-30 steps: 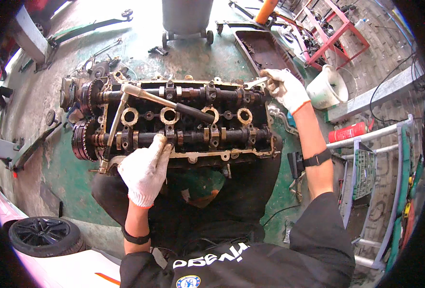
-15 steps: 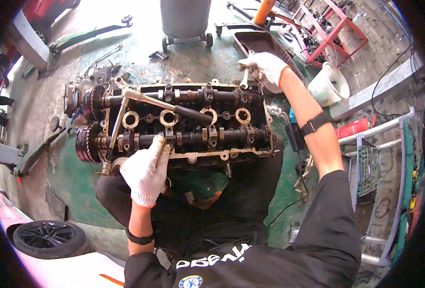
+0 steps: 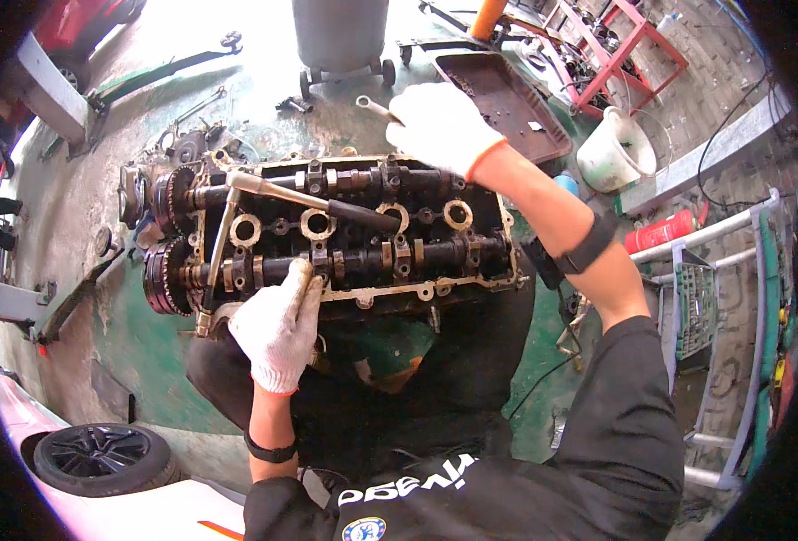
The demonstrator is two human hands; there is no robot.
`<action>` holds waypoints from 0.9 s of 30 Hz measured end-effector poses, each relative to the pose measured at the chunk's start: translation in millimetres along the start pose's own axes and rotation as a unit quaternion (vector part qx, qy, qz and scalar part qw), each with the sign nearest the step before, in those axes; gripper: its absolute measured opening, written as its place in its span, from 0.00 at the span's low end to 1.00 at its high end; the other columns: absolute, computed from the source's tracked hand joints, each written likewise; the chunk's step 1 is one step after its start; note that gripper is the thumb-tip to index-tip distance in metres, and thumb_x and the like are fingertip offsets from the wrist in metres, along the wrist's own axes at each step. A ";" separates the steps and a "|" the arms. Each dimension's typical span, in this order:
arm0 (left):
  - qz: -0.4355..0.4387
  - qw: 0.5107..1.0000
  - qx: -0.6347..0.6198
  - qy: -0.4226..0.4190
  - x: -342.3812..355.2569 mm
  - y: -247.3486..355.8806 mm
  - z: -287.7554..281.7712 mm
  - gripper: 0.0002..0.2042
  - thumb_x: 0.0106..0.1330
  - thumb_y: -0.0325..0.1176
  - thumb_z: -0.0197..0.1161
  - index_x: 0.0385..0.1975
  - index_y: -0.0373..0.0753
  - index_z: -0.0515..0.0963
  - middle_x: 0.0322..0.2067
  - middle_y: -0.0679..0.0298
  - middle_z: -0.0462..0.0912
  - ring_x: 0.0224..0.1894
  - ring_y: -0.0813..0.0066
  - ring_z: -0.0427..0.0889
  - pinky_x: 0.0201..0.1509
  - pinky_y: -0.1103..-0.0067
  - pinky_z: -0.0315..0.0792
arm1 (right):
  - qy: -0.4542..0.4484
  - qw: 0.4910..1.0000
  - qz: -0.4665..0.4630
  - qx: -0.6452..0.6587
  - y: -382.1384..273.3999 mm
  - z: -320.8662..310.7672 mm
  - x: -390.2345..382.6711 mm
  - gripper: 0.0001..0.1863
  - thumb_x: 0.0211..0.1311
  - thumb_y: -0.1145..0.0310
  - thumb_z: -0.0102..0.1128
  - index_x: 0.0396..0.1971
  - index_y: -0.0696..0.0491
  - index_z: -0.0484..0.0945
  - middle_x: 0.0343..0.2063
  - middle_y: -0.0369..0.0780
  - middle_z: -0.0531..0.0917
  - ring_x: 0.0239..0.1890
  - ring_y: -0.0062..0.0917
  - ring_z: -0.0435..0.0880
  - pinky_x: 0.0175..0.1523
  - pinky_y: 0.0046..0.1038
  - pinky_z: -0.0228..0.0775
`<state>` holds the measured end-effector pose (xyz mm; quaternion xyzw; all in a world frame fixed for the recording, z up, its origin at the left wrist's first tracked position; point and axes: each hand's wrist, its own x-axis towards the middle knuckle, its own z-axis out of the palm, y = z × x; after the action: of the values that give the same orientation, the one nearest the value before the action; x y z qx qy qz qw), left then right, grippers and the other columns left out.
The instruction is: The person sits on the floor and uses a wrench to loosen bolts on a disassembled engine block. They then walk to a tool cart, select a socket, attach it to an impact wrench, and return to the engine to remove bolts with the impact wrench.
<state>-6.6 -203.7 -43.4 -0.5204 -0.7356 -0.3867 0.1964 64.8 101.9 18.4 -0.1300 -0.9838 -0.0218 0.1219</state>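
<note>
A cylinder head [image 3: 439, 290] with two camshafts and toothed cam sprockets [image 3: 166, 275] at its left end lies in front of me over my legs. My left hand [image 3: 275, 326], in a white knitted glove, grips its near edge, fingertips beside the near camshaft. Over the far right part of the head, my gloved right hand [image 3: 444, 131] is closed around a wrench [image 3: 376, 108]. The wrench's ring end sticks out to the left; the rest is hidden by the hand. A ratchet [image 3: 282, 191] with a dark grip lies across the head, its long extension [image 3: 218, 257] slanting down to the near left edge.
Beyond the head stand a grey wheeled drum [image 3: 343, 36] and a dark drip tray [image 3: 507, 108]. To the right are a white bucket [image 3: 617, 153], a red fire extinguisher [image 3: 660, 232] and a metal frame [image 3: 719, 239]. A car wheel [image 3: 101, 453] is at lower left.
My right hand has moved left and lifted off the head's far right corner with the wrench, whose ring end now points left. My left hand has stayed on the near edge.
</note>
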 end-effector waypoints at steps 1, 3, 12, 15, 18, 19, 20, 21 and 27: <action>0.000 1.000 -0.003 0.001 0.1 -0.1 0.1 0.16 0.56 0.29 0.74 0.46 0.41 0.84 0.16 0.63 0.75 0.16 0.67 0.74 0.22 0.74 0.66 | 0.018 1.000 -0.016 -0.012 -9.3 -4.7 -9.5 0.14 0.58 0.61 0.55 0.25 0.55 0.82 0.26 0.47 0.83 0.31 0.41 0.84 0.41 0.40 0.77; -0.001 1.000 -0.001 -0.001 0.2 0.1 -0.3 0.16 0.56 0.29 0.74 0.45 0.41 0.84 0.16 0.63 0.75 0.17 0.67 0.74 0.22 0.74 0.67 | 0.026 0.998 -0.039 -0.035 -28.7 -10.8 -33.3 0.11 0.60 0.62 0.56 0.28 0.54 0.79 0.27 0.45 0.79 0.30 0.39 0.83 0.37 0.38 0.76; -0.027 1.000 0.004 -0.014 -0.2 2.8 -2.2 0.14 0.58 0.32 0.74 0.44 0.43 0.84 0.17 0.63 0.77 0.17 0.66 0.76 0.23 0.74 0.68 | 0.113 0.983 -0.022 0.143 -28.3 -26.2 -131.9 0.15 0.55 0.75 0.64 0.45 0.53 0.80 0.31 0.42 0.79 0.28 0.34 0.81 0.32 0.30 0.74; -0.023 0.999 0.022 -0.023 0.3 2.7 -2.3 0.13 0.58 0.33 0.74 0.43 0.43 0.84 0.17 0.63 0.77 0.17 0.66 0.77 0.23 0.74 0.69 | 0.094 0.926 0.129 0.343 -14.1 -23.3 -156.5 0.15 0.64 0.76 0.61 0.50 0.52 0.83 0.31 0.40 0.83 0.30 0.26 0.83 0.34 0.24 0.74; -0.030 0.999 0.020 -0.022 0.4 3.2 -2.6 0.13 0.58 0.33 0.74 0.43 0.43 0.84 0.17 0.63 0.77 0.17 0.66 0.77 0.22 0.74 0.68 | 0.078 0.765 0.220 0.600 2.0 -13.1 -169.2 0.15 0.72 0.74 0.54 0.54 0.58 0.79 0.37 0.36 0.84 0.37 0.18 0.83 0.38 0.19 0.75; -0.027 0.999 0.023 -0.020 0.5 3.4 -2.5 0.13 0.58 0.33 0.74 0.43 0.43 0.84 0.16 0.63 0.77 0.17 0.66 0.76 0.22 0.74 0.68 | 0.073 0.736 0.238 0.630 7.6 -9.7 -171.7 0.15 0.71 0.74 0.54 0.55 0.60 0.78 0.39 0.38 0.84 0.38 0.19 0.84 0.39 0.19 0.75; -0.027 0.999 0.023 -0.019 0.7 3.6 -2.5 0.14 0.58 0.33 0.74 0.43 0.43 0.84 0.16 0.63 0.77 0.17 0.67 0.76 0.22 0.74 0.68 | 0.084 0.711 0.250 0.652 12.6 -4.1 -171.3 0.15 0.72 0.70 0.55 0.53 0.61 0.78 0.38 0.39 0.85 0.37 0.21 0.84 0.39 0.20 0.75; -0.027 0.999 0.023 -0.018 0.8 3.9 -2.4 0.14 0.57 0.33 0.74 0.43 0.43 0.84 0.16 0.63 0.77 0.17 0.67 0.76 0.22 0.74 0.68 | 0.095 0.666 0.237 0.701 18.3 1.1 -169.3 0.15 0.72 0.67 0.56 0.51 0.61 0.79 0.38 0.39 0.85 0.37 0.22 0.84 0.38 0.21 0.75; -0.026 1.000 0.009 -0.014 1.8 4.4 -3.9 0.15 0.56 0.32 0.75 0.44 0.43 0.84 0.16 0.64 0.76 0.16 0.67 0.75 0.22 0.74 0.67 | 0.108 0.466 0.388 0.788 50.5 21.5 -149.7 0.24 0.71 0.48 0.57 0.46 0.57 0.79 0.25 0.35 0.80 0.24 0.19 0.76 0.25 0.19 0.65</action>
<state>-3.6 -204.9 -38.1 -0.5047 -0.7551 -0.3776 0.1803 213.2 114.8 -38.7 -0.3436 -0.4120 0.7981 0.2742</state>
